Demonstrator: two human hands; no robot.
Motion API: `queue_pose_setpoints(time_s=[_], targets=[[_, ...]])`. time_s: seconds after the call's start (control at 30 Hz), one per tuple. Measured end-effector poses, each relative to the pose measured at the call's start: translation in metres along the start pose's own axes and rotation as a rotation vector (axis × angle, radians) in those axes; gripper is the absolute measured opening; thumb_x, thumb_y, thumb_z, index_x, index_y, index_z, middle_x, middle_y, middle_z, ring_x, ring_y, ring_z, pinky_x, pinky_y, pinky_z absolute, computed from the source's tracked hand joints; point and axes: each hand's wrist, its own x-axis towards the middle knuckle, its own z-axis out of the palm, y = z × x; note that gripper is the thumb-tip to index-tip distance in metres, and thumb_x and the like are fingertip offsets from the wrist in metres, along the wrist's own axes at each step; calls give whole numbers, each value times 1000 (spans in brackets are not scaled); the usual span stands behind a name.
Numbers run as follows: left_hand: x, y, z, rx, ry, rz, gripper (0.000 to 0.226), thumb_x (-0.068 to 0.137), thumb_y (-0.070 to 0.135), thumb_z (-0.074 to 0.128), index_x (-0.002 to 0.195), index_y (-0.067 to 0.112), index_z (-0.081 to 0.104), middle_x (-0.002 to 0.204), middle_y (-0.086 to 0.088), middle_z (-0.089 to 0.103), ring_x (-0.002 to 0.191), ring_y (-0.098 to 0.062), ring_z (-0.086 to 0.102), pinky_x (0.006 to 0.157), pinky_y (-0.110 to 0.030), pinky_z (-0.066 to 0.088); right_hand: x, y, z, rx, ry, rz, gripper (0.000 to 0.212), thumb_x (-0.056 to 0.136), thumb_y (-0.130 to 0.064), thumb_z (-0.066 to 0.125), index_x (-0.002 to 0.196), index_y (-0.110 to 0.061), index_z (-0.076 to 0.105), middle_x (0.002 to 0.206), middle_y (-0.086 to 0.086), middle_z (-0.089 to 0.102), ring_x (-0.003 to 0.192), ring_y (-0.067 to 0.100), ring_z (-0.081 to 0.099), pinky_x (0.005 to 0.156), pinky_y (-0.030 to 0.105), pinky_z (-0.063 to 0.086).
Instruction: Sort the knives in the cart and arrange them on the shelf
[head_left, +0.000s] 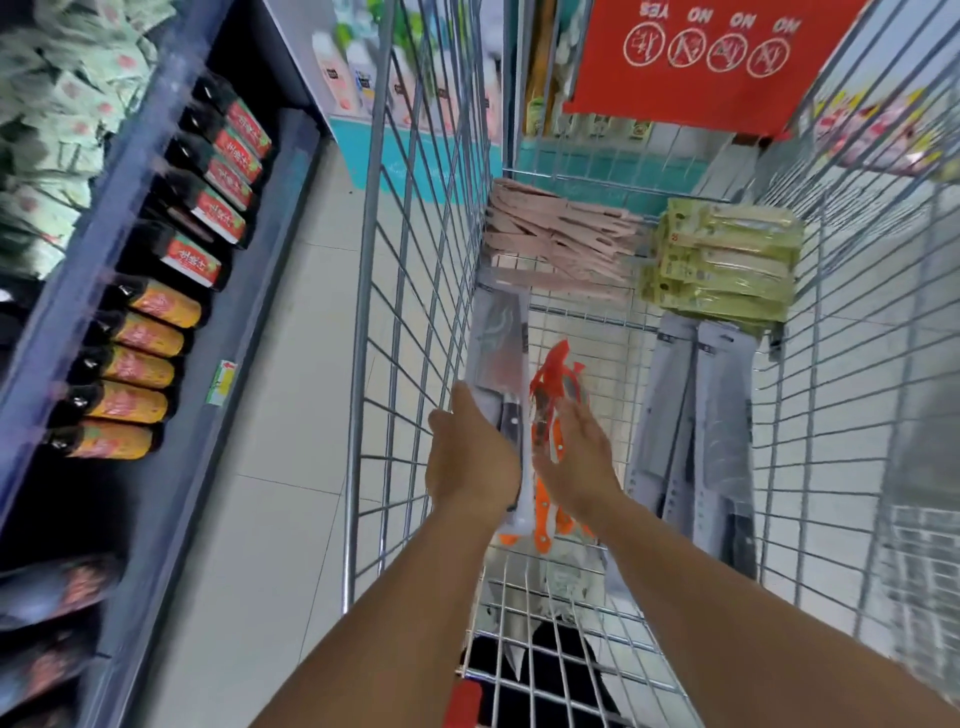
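Cleaver pack, gripped in left hand, should lift straight; right hand, fingers relaxed, should steady it.

A wire shopping cart stands on a pale tiled floor, holding packaged knives in groups. At its far end lie a heap of pink-packaged knives on the left and a stack of green-yellow packs on the right, with grey-carded cleavers along the right side and orange-handled knives near the middle. Beside the cart, on the left, a dark blue shelf carries a row of dark bottles with red and orange labels.
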Motion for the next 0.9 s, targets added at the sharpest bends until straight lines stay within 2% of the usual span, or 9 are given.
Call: queue_pose_setpoints(time_s=[0.07, 0.17, 0.23, 0.37, 0.47, 0.57, 0.7, 0.8, 0.9], targets=[[-7, -2, -4, -7, -6, 19, 57, 93, 12, 44, 145, 24, 25, 129, -12, 39, 106, -32, 53, 76, -37, 43, 0, -5, 3, 78, -19, -21, 64, 96, -22, 40, 151, -33, 10, 158, -5, 16, 145, 25, 18, 116, 47, 23], [-18, -3, -7, -1, 11, 35, 54, 94, 16, 45, 144, 24, 26, 127, -11, 40, 103, -32, 55, 73, -35, 42, -2, -16, 3, 208, -49, -96, 71, 96, -9, 36, 150, -42, 1, 154, -5, 26, 139, 22, 30, 111, 45, 34], [-24, -5, -9, 22, 11, 34, 54, 95, 20, 45, 145, 25, 25, 127, -10, 40, 104, -31, 55, 72, -34, 39, -4, -21, 1, 309, -38, -99, 67, 99, -15, 35, 148, -47, 1, 149, -10, 33, 134, 18, 38, 109, 41, 37], [-31, -11, -10, -25, -20, 26, 51, 94, 16, 44, 143, 22, 30, 127, -12, 44, 100, -30, 54, 69, -32, 38, -12, -24, -6, 427, -6, -39, 50, 103, -34, 32, 149, -43, 14, 155, -15, 24, 140, 10, 29, 109, 29, 31], [-31, -17, -6, -97, -35, -13, 49, 88, 6, 45, 135, 19, 39, 122, -12, 50, 88, -25, 51, 63, -31, 39, -20, -27, -15, 581, -12, 74, 47, 102, -41, 31, 148, -40, 22, 153, -14, 29, 139, 12, 32, 111, 36, 31], [-33, -20, -3, -148, -40, 8, 51, 85, 2, 43, 134, 17, 41, 119, -13, 52, 97, -30, 57, 70, -36, 50, -27, -34, -23, 657, 6, 153, 43, 101, -33, 31, 144, -31, 37, 147, -4, 41, 135, 20, 38, 108, 40, 32], [-41, -14, -1, -206, -7, 111, 56, 93, 5, 40, 145, 23, 31, 128, -9, 45, 103, -22, 52, 78, -30, 43, -38, -51, -40, 813, 11, 180, 36, 98, -37, 40, 123, -20, 59, 122, 0, 61, 112, 19, 57, 89, 33, 48], [-46, -7, 10, -228, -5, 190, 52, 99, 9, 32, 148, 24, 26, 132, -7, 43, 106, -19, 49, 83, -29, 41, -46, -56, -55, 843, 70, 133, 39, 92, -29, 55, 130, -23, 49, 107, -4, 64, 92, 9, 62, 72, 21, 47], [-50, 0, 32, -234, -24, 323, 42, 99, 14, 35, 140, 23, 39, 124, -10, 47, 106, -23, 53, 85, -31, 45, -57, -48, -69, 721, 203, 92, 51, 90, -16, 60, 134, -27, 37, 99, -14, 52, 80, -3, 53, 67, 8, 39]])
